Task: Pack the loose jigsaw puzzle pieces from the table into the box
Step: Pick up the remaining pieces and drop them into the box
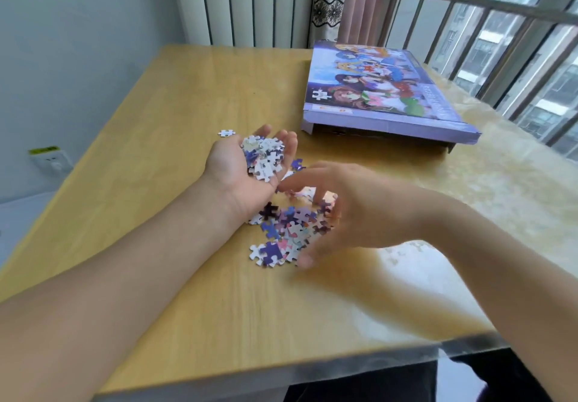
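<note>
My left hand (237, 179) lies palm up on the wooden table (175, 120), cupping a heap of jigsaw pieces (264, 157). Just below it a pile of loose purple, pink and white pieces (287, 229) rests on the table. My right hand (353, 214) curls over the right side of that pile, fingers spread and blurred; whether it grips any piece is unclear. One single piece (226, 133) lies apart, left of my left fingertips. The purple puzzle box (381, 89), printed with cartoon figures, sits picture side up at the far right.
A window with metal bars (500, 26) runs along the right side. A radiator (250, 4) and a curtain (344, 1) stand behind the table. A wall socket (51, 161) is at the left. The table's near edge (281, 370) is close to my body.
</note>
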